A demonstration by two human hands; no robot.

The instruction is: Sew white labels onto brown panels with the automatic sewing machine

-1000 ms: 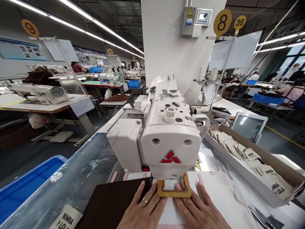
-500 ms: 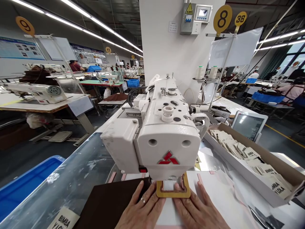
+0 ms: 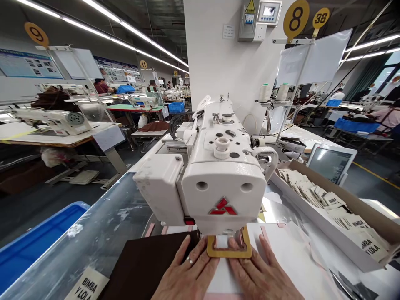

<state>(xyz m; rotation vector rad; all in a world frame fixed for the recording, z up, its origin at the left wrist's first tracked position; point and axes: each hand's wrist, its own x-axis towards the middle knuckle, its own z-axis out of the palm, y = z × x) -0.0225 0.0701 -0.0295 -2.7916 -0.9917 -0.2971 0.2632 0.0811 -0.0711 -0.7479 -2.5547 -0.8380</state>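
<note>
a person stands at a white sewing machine (image 3: 223,179) with both hands laid palm down under its head. the left hand (image 3: 187,271), a ring on one finger, has its fingers stretched flat and slightly apart, partly over a dark brown panel (image 3: 134,266) and up against the left side of a yellowish-brown frame (image 3: 229,253). the right hand (image 3: 259,271) lies on white sheeting (image 3: 287,250) at the frame's other side, its fingers also spread and flat; one fingertip shows inside the frame's opening. neither hand is closed around anything. the brown panel rests on the tabletop (image 3: 115,208), its far end close to the machine's head, and a loose printed label (image 3: 87,285) lies at its near left edge. over to the right, a long box (image 3: 331,230) holds rows of similar labels (image 3: 331,202), near a tilted screen (image 3: 331,162). below the tabletop's left edge i see a blue bin (image 3: 46,227).
</note>
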